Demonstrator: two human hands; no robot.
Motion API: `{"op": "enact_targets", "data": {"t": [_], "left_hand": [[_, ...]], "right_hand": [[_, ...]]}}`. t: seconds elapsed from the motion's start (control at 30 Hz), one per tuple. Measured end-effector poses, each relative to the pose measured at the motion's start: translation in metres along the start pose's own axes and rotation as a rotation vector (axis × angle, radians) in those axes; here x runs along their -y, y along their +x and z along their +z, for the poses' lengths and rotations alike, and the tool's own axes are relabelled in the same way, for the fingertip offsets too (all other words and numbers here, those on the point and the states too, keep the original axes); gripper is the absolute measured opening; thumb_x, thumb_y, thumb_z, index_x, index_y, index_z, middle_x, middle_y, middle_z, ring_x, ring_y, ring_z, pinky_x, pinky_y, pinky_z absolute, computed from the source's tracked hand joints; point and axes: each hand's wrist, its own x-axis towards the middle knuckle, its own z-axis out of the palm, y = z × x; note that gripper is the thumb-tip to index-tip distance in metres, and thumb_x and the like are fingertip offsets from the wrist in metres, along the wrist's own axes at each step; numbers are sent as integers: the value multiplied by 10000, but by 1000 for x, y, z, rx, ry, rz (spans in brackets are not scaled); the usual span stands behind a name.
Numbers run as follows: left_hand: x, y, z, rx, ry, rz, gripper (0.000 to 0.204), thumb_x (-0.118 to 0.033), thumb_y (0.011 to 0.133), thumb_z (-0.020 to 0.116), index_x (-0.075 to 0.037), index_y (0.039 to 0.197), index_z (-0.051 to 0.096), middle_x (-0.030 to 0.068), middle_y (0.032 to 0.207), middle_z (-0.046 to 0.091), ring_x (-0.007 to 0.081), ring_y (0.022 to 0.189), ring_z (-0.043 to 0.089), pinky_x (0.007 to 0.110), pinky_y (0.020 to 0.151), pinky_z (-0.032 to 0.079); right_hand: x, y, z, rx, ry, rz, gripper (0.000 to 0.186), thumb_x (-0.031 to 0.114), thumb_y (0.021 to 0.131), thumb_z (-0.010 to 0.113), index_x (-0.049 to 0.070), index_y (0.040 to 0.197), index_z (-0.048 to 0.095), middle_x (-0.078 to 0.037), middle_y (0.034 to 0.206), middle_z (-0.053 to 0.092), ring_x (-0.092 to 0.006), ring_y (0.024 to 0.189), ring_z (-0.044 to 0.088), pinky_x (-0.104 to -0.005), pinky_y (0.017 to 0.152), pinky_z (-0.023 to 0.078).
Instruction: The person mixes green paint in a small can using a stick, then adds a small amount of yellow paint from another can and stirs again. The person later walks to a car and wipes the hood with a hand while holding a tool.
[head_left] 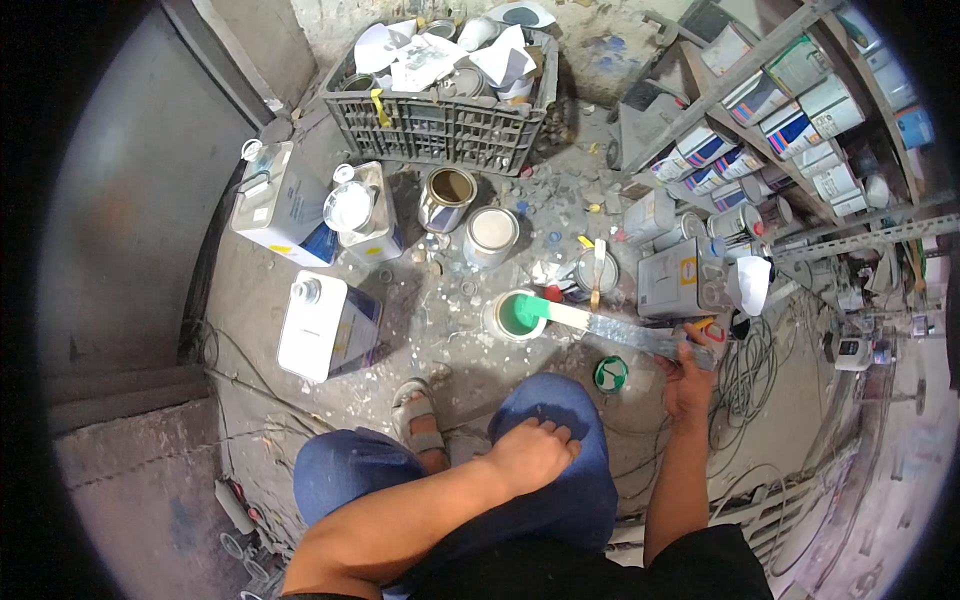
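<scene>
Ahead of your right knee (pixel 550 398), on the floor, stands the open tin (pixel 492 319) with green paint (pixel 512 312) inside. From your right hand (pixel 690 385) it lies to the left and a little farther forward, and the long flat stick (pixel 625 330) spans that gap — its long axis slanting from your grip up-left to the tin. Your right fingers are closed around the near end; the green-coated end reaches over the tin's mouth, though you can't tell whether it touches the paint. Your left hand (pixel 537 457) looks nearer the tin across the view, but it rests on your knee, loosely curled — nothing shows in it, the palm being hidden.
</scene>
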Motion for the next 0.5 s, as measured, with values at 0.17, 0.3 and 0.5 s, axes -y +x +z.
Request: {"op": "enact_targets", "data": {"t": [0.17,0.3,0.5], "left_hand": [[0,0,2,-20,-25,14,205,-125,834,543,-50,968,679,99,887,659,261,847,668,374,742,512],[1,-2,4,-50,-35,18,209,-126,838,541,-53,975,680,96,882,662,258,841,668,370,739,513],[1,-2,3,-32,-33,11,221,-126,842,542,-53,997,682,95,884,665,256,844,668,369,736,513]], "right_hand": [[5,-2,3,24,0,-38,371,96,933,631,103,1292,539,-74,1257,571,-238,1069,624,-374,788,607],[8,-6,8,14,-42,-15,368,93,933,632,101,1289,544,-88,1246,574,-237,1055,624,-381,807,603],[0,-4,37,112,-225,-40,357,84,936,624,82,1286,558,-97,1217,590,-222,1032,610,-359,838,573]]}}
